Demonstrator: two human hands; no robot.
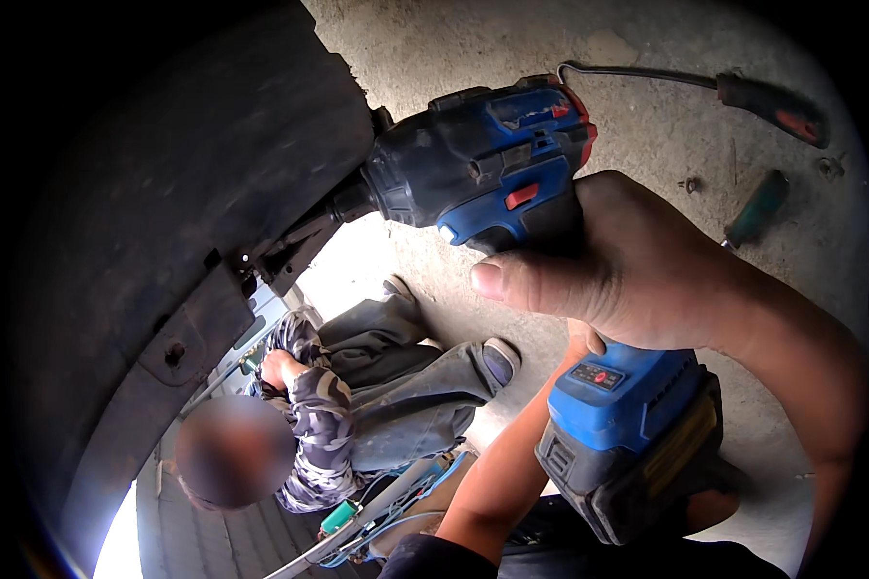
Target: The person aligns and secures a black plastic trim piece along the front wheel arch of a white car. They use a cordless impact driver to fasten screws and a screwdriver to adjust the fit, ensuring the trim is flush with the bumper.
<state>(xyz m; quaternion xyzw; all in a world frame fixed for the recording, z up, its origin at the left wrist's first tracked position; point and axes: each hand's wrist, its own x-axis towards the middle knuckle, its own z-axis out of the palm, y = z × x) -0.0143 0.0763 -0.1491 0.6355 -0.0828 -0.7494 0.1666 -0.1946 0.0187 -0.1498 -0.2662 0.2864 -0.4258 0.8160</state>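
Observation:
A blue and black cordless impact wrench (483, 159) with red accents spans the middle of the view, its battery (637, 434) toward me. My right hand (637, 256) wraps round its handle, thumb laid across the near side. Lower on the handle, fingers of my left hand (584, 338) curl against it; the rest of that hand is hidden behind the tool. The socket (352, 203) at the tool's nose is up against a dark metal bracket (299, 253) under a large dark panel (203, 145). What the socket sits on is hidden.
Another person (319, 405) in a camouflage top and grey trousers is low down at lower left. On the concrete floor lie a hooked pry tool (772, 108) and a green-handled tool (758, 207). Blue hoses or cables (406, 511) run along a bar below.

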